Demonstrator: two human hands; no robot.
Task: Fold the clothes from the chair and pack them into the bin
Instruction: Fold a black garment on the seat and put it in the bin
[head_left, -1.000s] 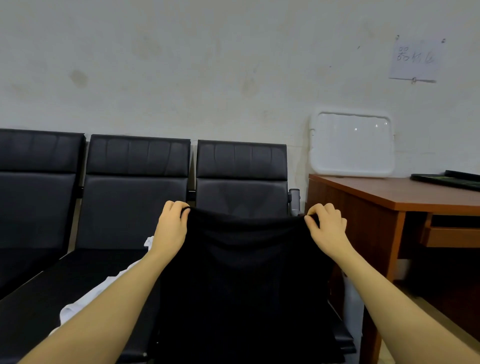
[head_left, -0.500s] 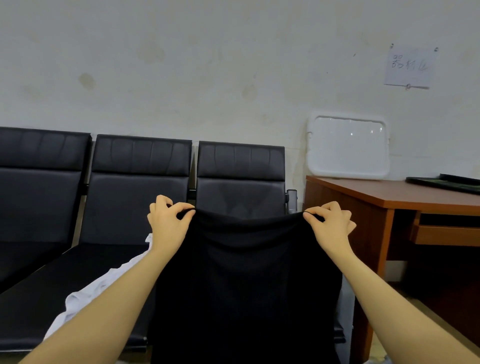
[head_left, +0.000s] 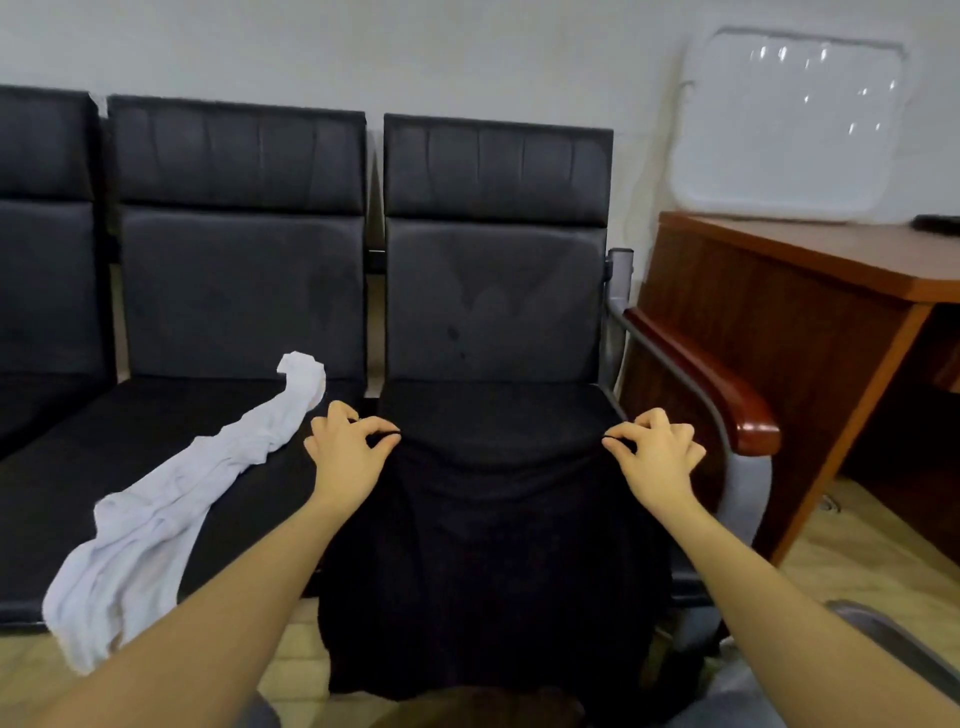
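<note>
On the right-hand chair seat (head_left: 498, 410), black garment (head_left: 488, 545) hangs over the front edge; left hand (head_left: 345, 452) and right hand (head_left: 657, 454) pinch its top corners; white garment (head_left: 171, 514) beside; wooden desk (head_left: 810, 291) right.

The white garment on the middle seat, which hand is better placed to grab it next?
Left. The left hand is beside the white garment; the right hand is across the black garment, both pinching its top edge.

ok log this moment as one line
step: laying out | left hand: pinches black garment | right hand: pinches it | white garment: beside, unfolded
</note>
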